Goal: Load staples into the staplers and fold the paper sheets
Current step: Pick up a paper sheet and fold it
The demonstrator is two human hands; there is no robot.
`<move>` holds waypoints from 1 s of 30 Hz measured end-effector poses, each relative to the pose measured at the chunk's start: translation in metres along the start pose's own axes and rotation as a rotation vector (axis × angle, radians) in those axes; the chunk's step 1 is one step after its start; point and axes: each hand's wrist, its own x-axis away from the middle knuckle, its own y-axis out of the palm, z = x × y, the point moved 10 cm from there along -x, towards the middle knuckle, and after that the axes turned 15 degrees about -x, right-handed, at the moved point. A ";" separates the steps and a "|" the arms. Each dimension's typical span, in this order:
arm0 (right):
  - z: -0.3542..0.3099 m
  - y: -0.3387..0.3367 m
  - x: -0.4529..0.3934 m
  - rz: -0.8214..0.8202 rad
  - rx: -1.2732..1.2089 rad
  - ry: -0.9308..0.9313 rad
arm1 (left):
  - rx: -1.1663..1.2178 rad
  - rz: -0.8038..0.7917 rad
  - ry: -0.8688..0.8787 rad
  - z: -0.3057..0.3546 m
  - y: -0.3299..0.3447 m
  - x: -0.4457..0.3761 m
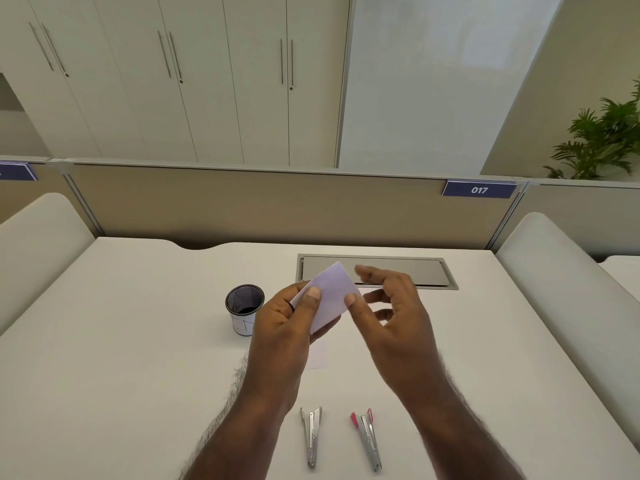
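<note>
My left hand [289, 327] holds a small folded white paper sheet [332, 292] above the desk, thumb pressed on its upper face. My right hand [388, 306] is beside it, its thumb tip touching the sheet's right edge and the other fingers spread loosely behind. Another pale sheet [318, 355] lies flat on the desk under my hands. Two staplers lie hinged wide apart near the front edge: a plain metal stapler [312, 434] on the left and a stapler with pink tips [367, 438] on the right.
A black mesh cup [244, 308] stands left of my hands on the white desk [138, 341]. A grey cable hatch [429, 271] is set into the desk behind my hands. Beige partitions and white side screens enclose the desk.
</note>
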 end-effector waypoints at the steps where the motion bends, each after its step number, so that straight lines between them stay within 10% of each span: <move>1: 0.006 0.000 -0.001 0.004 -0.034 0.044 | -0.007 -0.006 0.001 0.000 -0.001 0.000; 12: 0.061 0.023 0.000 -0.026 -0.243 0.277 | -0.181 0.060 0.003 -0.030 -0.040 -0.008; 22: 0.120 0.064 -0.008 0.006 -0.233 0.369 | -0.748 0.258 0.106 -0.084 -0.112 -0.025; 30: 0.163 0.123 -0.033 -0.074 -0.005 0.306 | -1.226 0.110 0.005 -0.163 -0.135 -0.048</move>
